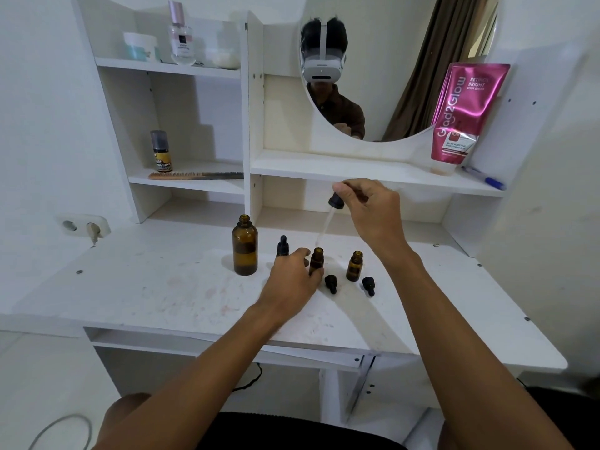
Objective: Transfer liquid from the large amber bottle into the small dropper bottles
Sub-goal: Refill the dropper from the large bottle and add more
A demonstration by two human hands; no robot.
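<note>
Right hand (pixel 367 209) pinches a dropper (pixel 336 203) above the small bottle (pixel 316 259). Left hand (pixel 293 277) grips that bottle, just right of the uncapped large amber bottle (pixel 244 245).

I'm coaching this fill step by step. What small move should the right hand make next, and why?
Probably lower the dropper until its tip enters the open small bottle that the left hand grips, then squeeze. The right hand pinches the bulb, and the glass tip hangs just above that bottle's mouth, slanted toward it.
</note>
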